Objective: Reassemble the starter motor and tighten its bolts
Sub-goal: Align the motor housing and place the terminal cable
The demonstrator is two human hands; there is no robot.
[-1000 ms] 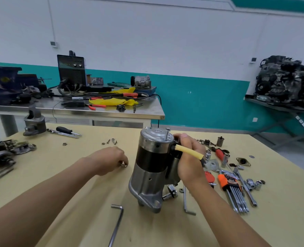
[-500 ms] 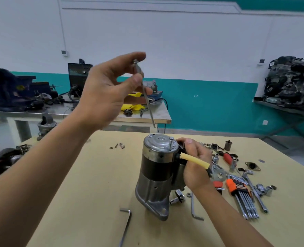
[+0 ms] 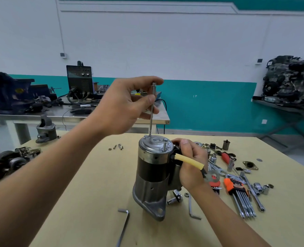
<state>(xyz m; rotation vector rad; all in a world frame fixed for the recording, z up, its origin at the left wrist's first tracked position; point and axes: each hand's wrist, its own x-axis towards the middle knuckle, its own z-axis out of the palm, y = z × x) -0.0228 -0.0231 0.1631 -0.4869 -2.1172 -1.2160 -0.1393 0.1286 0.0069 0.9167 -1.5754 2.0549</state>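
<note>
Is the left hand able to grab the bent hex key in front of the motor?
Not right now, probably: the left hand pinches the long bolt. Nothing blocks the hex key itself.

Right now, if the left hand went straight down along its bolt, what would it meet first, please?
Most likely the silver end cap of the starter motor, where the bolt tip sits.

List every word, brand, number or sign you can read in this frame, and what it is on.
No text here is legible.
Orange hex key holder: dark print, too blurred to read.
Welder front panel: markings too small to read.
White sticker on the engine: too small to read.
Yellow badge on the blue vise: blurred.
</note>
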